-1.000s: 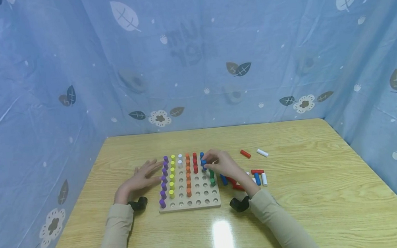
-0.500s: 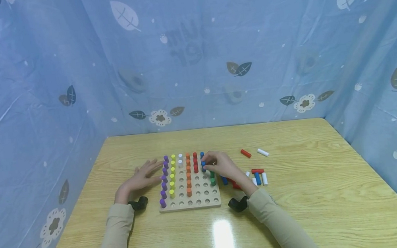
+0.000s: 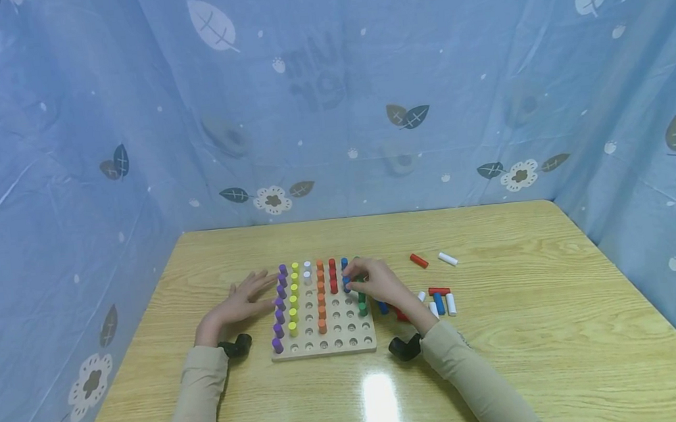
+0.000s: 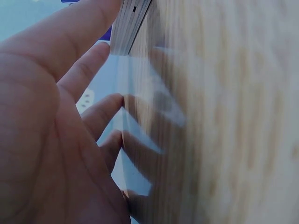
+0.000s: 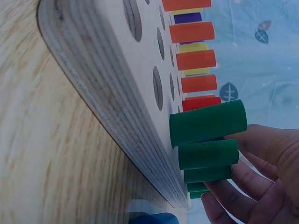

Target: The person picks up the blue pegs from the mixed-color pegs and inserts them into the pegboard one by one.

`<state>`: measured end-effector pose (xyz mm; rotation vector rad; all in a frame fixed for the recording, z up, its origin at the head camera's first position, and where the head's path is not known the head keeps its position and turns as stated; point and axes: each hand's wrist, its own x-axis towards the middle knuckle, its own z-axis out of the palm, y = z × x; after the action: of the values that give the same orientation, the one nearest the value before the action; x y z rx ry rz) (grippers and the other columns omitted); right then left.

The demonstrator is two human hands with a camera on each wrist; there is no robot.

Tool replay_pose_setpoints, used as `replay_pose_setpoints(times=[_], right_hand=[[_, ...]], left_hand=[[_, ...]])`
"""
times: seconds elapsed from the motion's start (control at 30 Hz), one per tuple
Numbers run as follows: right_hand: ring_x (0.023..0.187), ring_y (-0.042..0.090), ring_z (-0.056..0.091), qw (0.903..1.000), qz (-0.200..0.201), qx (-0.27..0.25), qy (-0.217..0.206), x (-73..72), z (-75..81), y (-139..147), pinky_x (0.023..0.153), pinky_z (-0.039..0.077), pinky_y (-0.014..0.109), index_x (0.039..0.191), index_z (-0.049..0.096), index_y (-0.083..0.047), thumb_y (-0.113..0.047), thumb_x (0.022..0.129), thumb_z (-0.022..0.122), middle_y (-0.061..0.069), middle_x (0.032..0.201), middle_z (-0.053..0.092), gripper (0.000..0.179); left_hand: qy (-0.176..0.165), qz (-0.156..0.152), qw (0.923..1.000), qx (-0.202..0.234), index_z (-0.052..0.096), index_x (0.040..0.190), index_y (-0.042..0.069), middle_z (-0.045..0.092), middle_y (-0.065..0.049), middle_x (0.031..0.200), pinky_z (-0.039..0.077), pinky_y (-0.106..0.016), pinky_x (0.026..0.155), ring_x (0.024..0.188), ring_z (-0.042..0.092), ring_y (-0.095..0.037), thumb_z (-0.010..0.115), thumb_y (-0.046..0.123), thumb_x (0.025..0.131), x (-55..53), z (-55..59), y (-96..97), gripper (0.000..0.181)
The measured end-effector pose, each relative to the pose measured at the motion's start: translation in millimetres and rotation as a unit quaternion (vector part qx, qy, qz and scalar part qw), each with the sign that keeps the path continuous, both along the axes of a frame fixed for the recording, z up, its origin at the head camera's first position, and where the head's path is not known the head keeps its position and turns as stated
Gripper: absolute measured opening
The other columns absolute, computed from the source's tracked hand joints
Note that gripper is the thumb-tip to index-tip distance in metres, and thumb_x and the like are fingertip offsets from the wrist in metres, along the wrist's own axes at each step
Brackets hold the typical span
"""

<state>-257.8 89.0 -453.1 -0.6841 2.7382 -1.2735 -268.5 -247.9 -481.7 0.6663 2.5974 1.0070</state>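
Observation:
A wooden pegboard (image 3: 324,350) holds upright pegs in coloured columns. My right hand (image 3: 379,282) is over its right side, thumb and index finger pinching a blue peg (image 3: 347,284) in the blue column. In the right wrist view, green pegs (image 5: 208,155) stand in front of the right hand's fingers (image 5: 238,198) and hide most of the blue peg. My left hand (image 3: 242,304) lies beside the board's left edge, near the purple pegs (image 3: 279,316). Its fingers (image 4: 103,114) are spread and fairly straight, with the fingertips at the table and board edge.
Loose red, blue and white pegs lie right of the board, partly behind the right forearm, including a white peg (image 3: 451,304). Farther back are a red peg (image 3: 419,261) and another white peg (image 3: 448,259). A patterned blue curtain (image 3: 328,103) surrounds the table (image 3: 539,327).
My right hand has dipped slightly, and the pinched blue peg sits a little lower at the board. The left hand has stayed in place.

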Motion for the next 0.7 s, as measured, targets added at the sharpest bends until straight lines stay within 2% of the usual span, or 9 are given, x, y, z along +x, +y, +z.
replay_pose_setpoints(times=[0.43,0.7], right_hand=[[0.092,0.017,0.062,0.9999,0.014,-0.001,0.010,0.6,2.4,4.2,0.082,0.052,0.035,0.103,0.066,-0.007,-0.010,0.085,0.066,0.007,0.100,0.068,0.018],[0.091,0.016,0.062,1.0000,-0.002,0.000,-0.006,1.7,7.2,10.2,0.081,0.053,0.034,0.103,0.066,-0.006,-0.012,0.086,0.066,0.001,0.096,0.068,0.018]], left_hand=[[0.001,0.003,1.0000,-0.003,0.028,0.146,0.016,0.010,-0.018,0.154,-0.017,-0.065,0.103,0.140,-0.005,-0.041,0.055,0.039,0.091,0.6,-0.6,0.2,0.065],[-0.001,0.006,1.0000,-0.003,0.028,0.147,0.018,0.009,-0.017,0.155,-0.018,-0.064,0.103,0.141,-0.006,-0.040,0.054,0.040,0.091,2.1,-1.9,1.0,0.065]])
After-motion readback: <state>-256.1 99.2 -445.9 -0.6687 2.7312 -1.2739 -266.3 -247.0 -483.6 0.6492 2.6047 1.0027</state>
